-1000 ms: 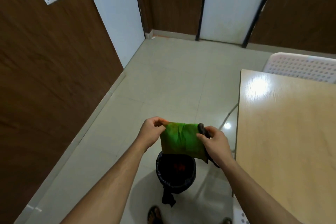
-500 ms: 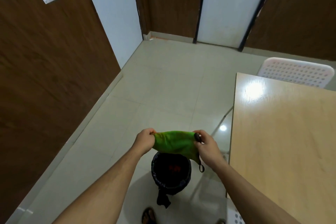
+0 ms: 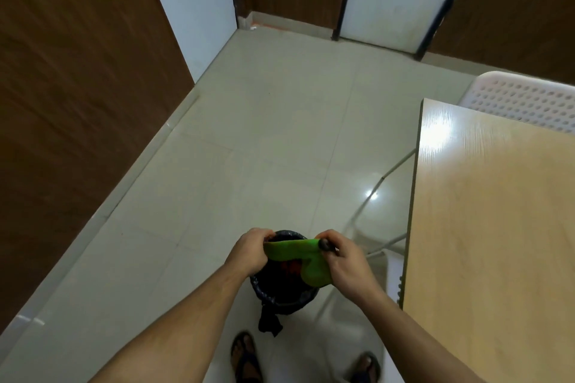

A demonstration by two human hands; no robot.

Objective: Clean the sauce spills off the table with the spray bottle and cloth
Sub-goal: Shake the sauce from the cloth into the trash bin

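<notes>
Both hands are up over the bin here, and the bright green cleaning cloth [image 3: 298, 255] is stretched between them, bunched into a thick rumpled band rather than spread flat. The left hand [image 3: 251, 250] has its fingers curled tight round one end of it, the right hand [image 3: 343, 261] grips the other end, and a fat fold of the fabric droops down below the right-hand fingers. The green looks a bit yellowish along the top edge, and I can't make out any clear stain on it from this angle. There's also a small dark rounded thing [image 3: 325, 245] tucked against the right thumb, too small to say what it is. Right under the cloth sits a round black bin with a black plastic liner [image 3: 281, 295], something reddish showing inside, and a knotted tail of the liner hanging off the near side. The light wood-grain table top [image 3: 491, 227] runs along the right, well apart from the cloth, with a white perforated plastic chair [image 3: 522, 99] behind its far end. Pale glossy floor tiles [image 3: 249, 140] everywhere, and two sandalled feet at the bottom edge.
</notes>
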